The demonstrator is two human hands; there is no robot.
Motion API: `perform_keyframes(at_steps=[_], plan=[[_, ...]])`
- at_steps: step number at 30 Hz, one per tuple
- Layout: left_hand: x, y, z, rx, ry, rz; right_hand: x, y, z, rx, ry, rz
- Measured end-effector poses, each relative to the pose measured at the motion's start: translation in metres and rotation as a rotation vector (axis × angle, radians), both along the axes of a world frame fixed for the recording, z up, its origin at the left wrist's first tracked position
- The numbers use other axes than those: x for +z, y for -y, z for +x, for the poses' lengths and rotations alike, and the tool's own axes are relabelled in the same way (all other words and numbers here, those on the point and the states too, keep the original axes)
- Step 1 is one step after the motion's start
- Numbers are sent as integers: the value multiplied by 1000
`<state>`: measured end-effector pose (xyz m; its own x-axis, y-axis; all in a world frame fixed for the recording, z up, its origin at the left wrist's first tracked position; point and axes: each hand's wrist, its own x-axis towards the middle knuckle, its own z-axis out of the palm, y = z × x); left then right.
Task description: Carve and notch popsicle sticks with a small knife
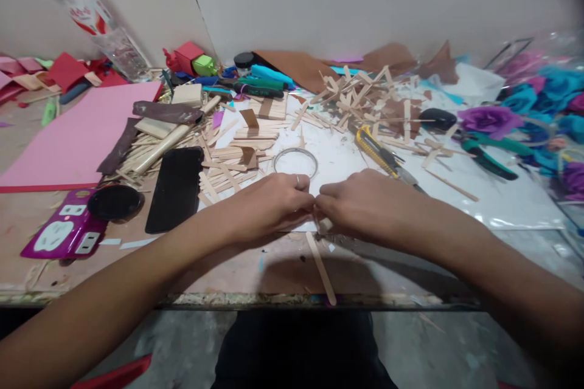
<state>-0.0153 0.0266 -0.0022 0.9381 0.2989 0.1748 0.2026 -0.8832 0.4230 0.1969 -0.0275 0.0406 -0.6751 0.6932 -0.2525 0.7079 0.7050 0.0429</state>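
My left hand (pixel 269 203) and my right hand (pixel 360 203) meet knuckle to knuckle above the front of the table, both with fingers curled in a pinch. Between them they grip a small wooden stick piece (pixel 325 224), mostly hidden by the fingers. A long wooden craft stick (pixel 322 268) lies on the table just below the hands, pointing toward the front edge. A thin metal ring (pixel 295 161) lies right behind my left hand.
Piles of wooden sticks (pixel 232 161) and stick crosses (pixel 360 97) cover the middle. A black phone (pixel 176 188), black lid (pixel 115 202), purple power strip (pixel 64 234) and pink paper (pixel 77 134) lie left. A yellow utility knife (pixel 381 155), green pliers (pixel 488 161) and paper flowers (pixel 490 120) lie right.
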Motion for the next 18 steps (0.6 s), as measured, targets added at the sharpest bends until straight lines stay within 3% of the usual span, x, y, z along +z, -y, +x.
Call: perform_keyframes(at_steps=[3,9,18], plan=[[2,1,0,12,-1,-42,0,7,-10,51,132,77],[7,0,-1,20,20,-118,-12,7,-8,79,99,141],[5,-2,1,57,29,-150,-19,-9,26,-56,-481,-173]])
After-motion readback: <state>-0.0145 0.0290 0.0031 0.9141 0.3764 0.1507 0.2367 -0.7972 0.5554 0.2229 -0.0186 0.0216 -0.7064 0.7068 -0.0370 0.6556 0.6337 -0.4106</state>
